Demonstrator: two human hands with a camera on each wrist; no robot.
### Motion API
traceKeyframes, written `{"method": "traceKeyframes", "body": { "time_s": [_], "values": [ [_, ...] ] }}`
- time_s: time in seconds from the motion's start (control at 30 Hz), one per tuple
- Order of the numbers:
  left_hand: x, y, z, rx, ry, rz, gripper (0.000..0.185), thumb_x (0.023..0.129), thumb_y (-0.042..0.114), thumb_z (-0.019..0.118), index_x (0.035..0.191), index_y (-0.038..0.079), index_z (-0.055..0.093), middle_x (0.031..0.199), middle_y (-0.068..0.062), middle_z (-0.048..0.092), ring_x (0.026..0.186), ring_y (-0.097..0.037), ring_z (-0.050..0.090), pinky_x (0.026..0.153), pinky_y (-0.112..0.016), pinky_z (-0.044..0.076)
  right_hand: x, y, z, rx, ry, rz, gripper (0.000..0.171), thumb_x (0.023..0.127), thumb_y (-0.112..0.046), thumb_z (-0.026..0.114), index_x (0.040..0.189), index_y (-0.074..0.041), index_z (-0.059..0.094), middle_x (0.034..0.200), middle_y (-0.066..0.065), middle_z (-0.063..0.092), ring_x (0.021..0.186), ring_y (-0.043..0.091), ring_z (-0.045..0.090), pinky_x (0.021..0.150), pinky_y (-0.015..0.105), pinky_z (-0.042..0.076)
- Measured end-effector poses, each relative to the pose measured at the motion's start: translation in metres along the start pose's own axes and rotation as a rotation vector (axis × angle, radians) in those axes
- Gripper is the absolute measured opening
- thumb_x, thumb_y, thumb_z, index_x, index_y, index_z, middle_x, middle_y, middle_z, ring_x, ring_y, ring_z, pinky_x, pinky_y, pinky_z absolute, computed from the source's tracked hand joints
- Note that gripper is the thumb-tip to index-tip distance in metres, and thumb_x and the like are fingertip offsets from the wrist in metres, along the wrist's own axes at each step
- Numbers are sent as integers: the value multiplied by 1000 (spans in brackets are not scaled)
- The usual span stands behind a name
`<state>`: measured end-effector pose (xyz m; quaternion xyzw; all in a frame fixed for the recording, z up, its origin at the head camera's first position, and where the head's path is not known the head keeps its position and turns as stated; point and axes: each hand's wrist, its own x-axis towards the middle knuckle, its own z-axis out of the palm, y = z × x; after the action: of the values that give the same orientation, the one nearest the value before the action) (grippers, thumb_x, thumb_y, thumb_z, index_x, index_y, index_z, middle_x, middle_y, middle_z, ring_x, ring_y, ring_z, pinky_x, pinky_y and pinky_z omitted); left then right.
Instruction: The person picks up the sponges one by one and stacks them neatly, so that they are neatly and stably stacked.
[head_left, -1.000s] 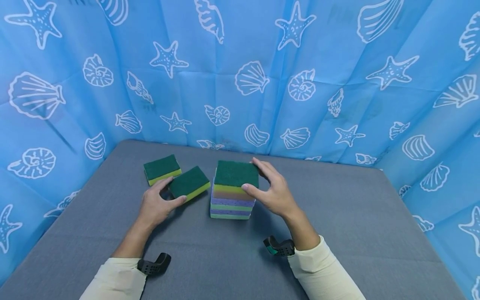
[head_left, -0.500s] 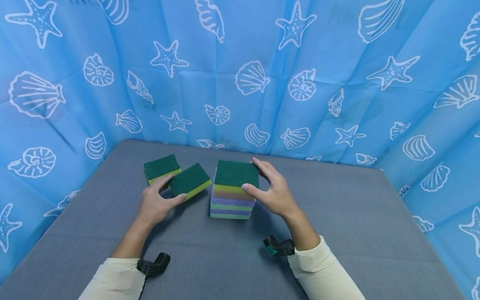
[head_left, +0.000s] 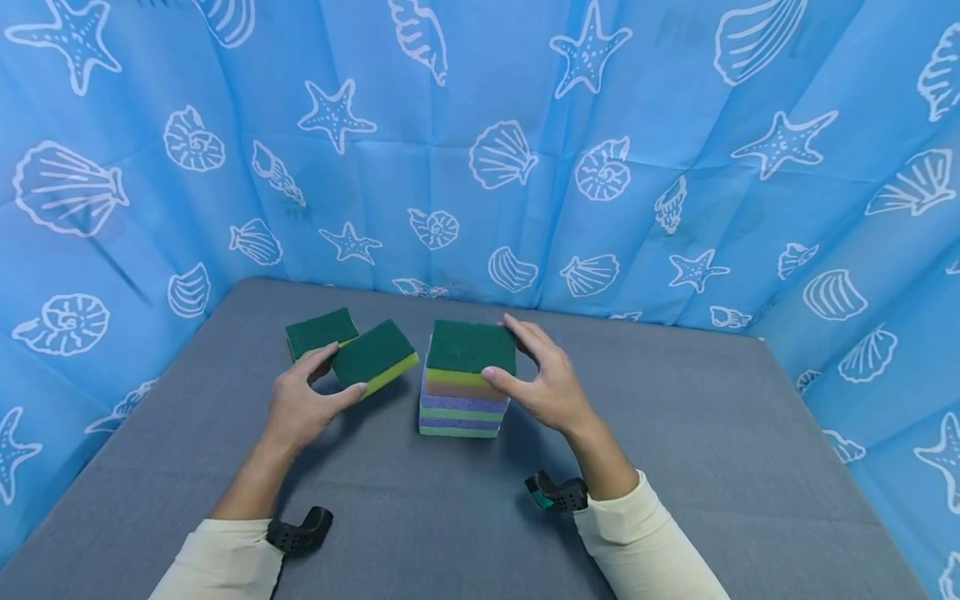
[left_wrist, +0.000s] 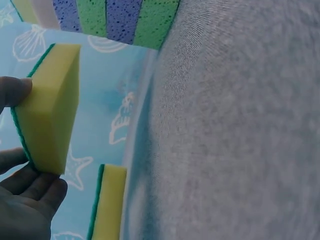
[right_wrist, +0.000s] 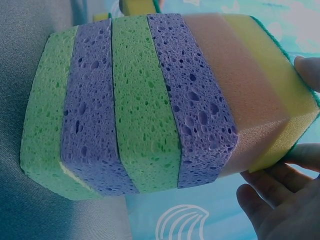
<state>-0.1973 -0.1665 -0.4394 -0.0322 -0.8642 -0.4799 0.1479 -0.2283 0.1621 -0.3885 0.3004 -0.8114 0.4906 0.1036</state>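
Note:
My left hand (head_left: 303, 400) pinches a green-and-yellow scouring sponge (head_left: 372, 358) between thumb and fingers. In the left wrist view that sponge (left_wrist: 50, 107) is tilted and held clear of the table. A similar scouring sponge (head_left: 318, 331) lies behind it on the table. To the right stands a stack of sponges: green and purple porous sponges (right_wrist: 145, 100) below, a peach layer (right_wrist: 215, 65) above them, and a green-topped yellow sponge (head_left: 472, 346) on top. My right hand (head_left: 551, 383) holds this top sponge by its edges, thumb at the front, fingers at the far side.
A grey cloth-covered table (head_left: 420, 517) lies under everything. Blue curtains (head_left: 450, 192) with white shells and starfish hang behind it and along both sides. Both wrists wear black bands (head_left: 300, 532).
My left hand has raised its scouring sponge a little off the table and tilted it, shifting slightly left just now. The right hand and the stack have stayed in place.

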Motion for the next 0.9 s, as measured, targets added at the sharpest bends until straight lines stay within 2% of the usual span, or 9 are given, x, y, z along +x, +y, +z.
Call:
{"method": "traceKeyframes", "body": {
  "time_s": [0.17, 0.3, 0.43, 0.57, 0.67, 0.9],
  "values": [
    [1, 5, -5, -4, 4, 0, 71, 81, 21, 79, 139, -4, 47, 136, -23, 47, 117, -42, 50, 88, -57, 44, 1, 0, 1, -5, -2, 8, 71, 84, -17, 73, 146, -4, 41, 135, 13, 49, 113, 25, 51, 98, 47, 41],
    [3, 11, -9, -4, 0, 10, 72, 82, 22, 78, 140, -5, 45, 137, -25, 45, 118, -43, 48, 90, -57, 43, 1, -4, 2, -8, -4, 16, 72, 82, -8, 73, 145, 3, 39, 135, 20, 48, 113, 31, 51, 97, 50, 41],
    [5, 17, -13, -9, 3, 39, 72, 83, 20, 78, 141, -5, 44, 136, -25, 46, 118, -43, 49, 92, -57, 43, 2, -25, -1, 2, -12, 18, 69, 81, -1, 70, 141, 10, 39, 132, 26, 48, 111, 35, 51, 97, 51, 41],
    [7, 23, -16, -24, 5, 66, 72, 82, 19, 78, 141, -5, 44, 135, -25, 47, 117, -42, 50, 93, -56, 42, 1, -43, -4, 8, -16, 15, 65, 84, -4, 70, 139, 13, 40, 129, 27, 49, 110, 34, 52, 97, 50, 41],
    [8, 28, -18, -28, -1, 71, 72, 82, 20, 78, 141, -5, 44, 135, -24, 47, 117, -41, 50, 94, -56, 42, 1, -45, -5, 8, -15, 13, 65, 85, -7, 70, 139, 13, 40, 129, 26, 49, 110, 34, 52, 97, 51, 41],
    [11, 36, -22, -33, -11, 93, 72, 83, 20, 78, 142, -4, 44, 135, -25, 47, 118, -41, 50, 95, -54, 42, 1, -46, -5, 1, -17, 25, 65, 83, -2, 69, 139, 13, 40, 130, 28, 49, 111, 36, 52, 97, 51, 41]
  ]
}}
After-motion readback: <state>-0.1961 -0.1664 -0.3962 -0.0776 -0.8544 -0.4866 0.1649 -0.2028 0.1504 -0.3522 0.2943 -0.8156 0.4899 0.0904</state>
